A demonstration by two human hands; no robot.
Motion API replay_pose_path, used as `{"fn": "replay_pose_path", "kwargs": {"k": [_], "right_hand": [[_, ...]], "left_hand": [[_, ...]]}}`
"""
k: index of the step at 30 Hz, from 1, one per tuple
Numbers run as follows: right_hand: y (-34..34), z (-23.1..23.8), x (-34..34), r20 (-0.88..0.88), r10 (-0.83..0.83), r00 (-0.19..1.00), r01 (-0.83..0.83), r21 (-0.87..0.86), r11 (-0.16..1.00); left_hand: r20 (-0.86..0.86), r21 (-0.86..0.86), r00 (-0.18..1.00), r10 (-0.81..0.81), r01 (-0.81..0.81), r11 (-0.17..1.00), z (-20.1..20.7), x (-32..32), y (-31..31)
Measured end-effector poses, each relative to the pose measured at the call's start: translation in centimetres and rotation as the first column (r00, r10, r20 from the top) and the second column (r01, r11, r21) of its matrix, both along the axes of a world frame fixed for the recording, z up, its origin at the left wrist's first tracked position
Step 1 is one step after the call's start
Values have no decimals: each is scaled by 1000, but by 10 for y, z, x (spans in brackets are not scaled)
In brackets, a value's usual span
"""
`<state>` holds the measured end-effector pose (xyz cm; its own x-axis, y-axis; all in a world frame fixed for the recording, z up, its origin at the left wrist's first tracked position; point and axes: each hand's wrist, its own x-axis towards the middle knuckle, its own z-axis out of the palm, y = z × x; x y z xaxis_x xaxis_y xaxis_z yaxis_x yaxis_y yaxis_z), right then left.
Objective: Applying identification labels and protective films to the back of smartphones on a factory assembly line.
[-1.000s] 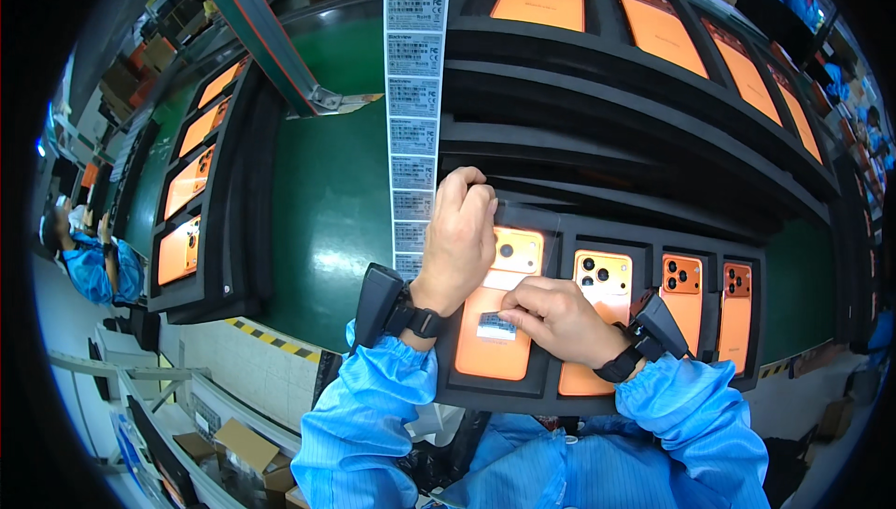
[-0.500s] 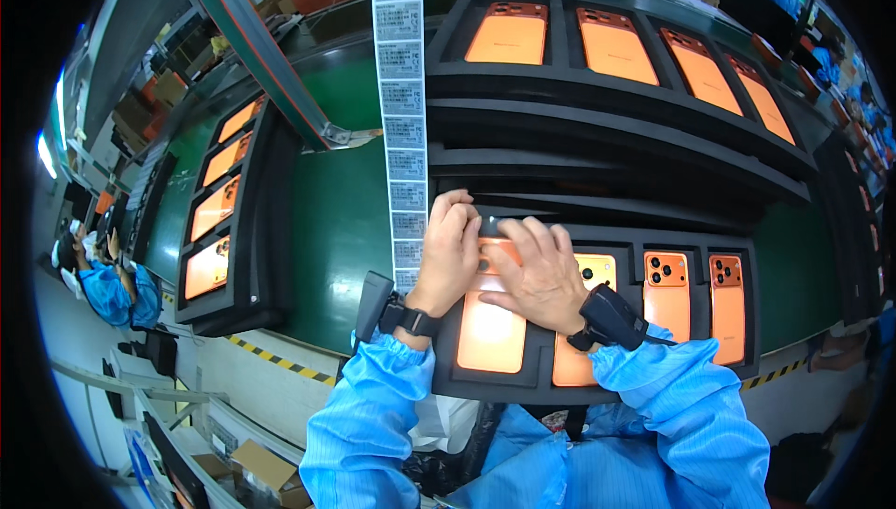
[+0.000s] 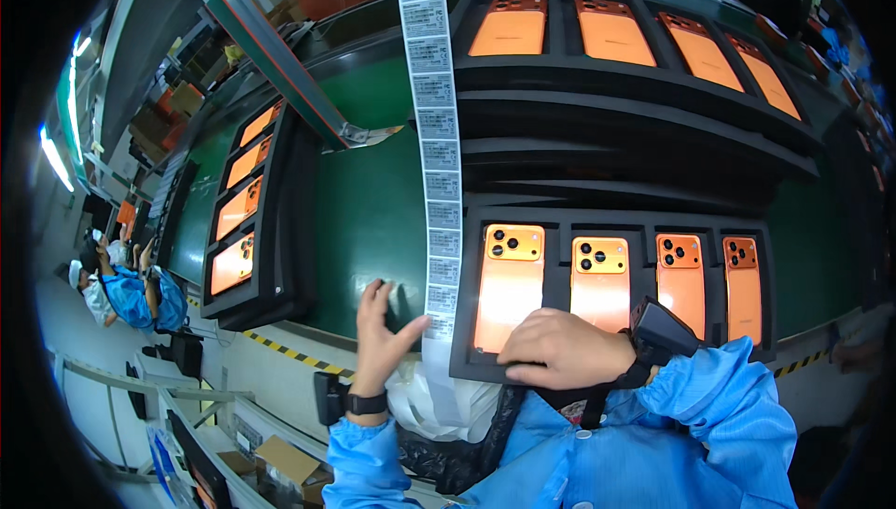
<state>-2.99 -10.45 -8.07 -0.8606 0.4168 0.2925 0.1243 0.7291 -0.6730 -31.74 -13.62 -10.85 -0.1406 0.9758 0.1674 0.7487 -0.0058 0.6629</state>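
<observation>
My left hand [image 3: 383, 336] has its fingers spread, its thumb tip at the edge of a long hanging strip of printed white labels [image 3: 442, 192]; whether they touch I cannot tell. The strip's pale lower end runs down beside the tray. A black foam tray [image 3: 644, 222] in front of me holds several orange phones, camera side up, each in its own slot. Over the lower corner of the leftmost phone [image 3: 511, 280] lies my right hand [image 3: 569, 350], fingers bent and close together at the tray's near edge. What they hold, if anything, is hidden.
Behind stands a stack of black foam trays [image 3: 635, 159] with orange phones in the top one. Another phone tray [image 3: 280, 201] sits left on the green bench [image 3: 364, 220]. A metal post [image 3: 271, 52] rises there. White bunched material [image 3: 448, 402] hangs below the strip. Co-workers are farther off.
Both hands have come off the leftmost phone's camera end. The left moved left and down to the label strip, its fingers spreading; the right slid down to the near edge. The view shifted slightly.
</observation>
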Motion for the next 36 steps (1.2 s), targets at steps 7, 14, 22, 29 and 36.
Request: {"fn": "replay_pose_path", "kwargs": {"k": [7,14,22,29,36], "right_hand": [[-12,11,-28,-334,-310,890,329,0,944],[-36,19,-52,-367,-361,857,384,-12,923],[-44,17,-41,-397,-320,860,351,7,936],[-52,21,-29,-389,-308,868,458,388,800],[-59,27,-20,-558,-383,736,513,91,853]], "left_hand": [[173,-105,982,-81,100,989,9,18,-7],[809,-226,586,44,242,943,60,37,-62],[891,-272,416,181,170,947,62,68,-78],[889,-285,401,221,108,952,57,80,-79],[869,-321,436,234,136,937,46,75,-63]]}}
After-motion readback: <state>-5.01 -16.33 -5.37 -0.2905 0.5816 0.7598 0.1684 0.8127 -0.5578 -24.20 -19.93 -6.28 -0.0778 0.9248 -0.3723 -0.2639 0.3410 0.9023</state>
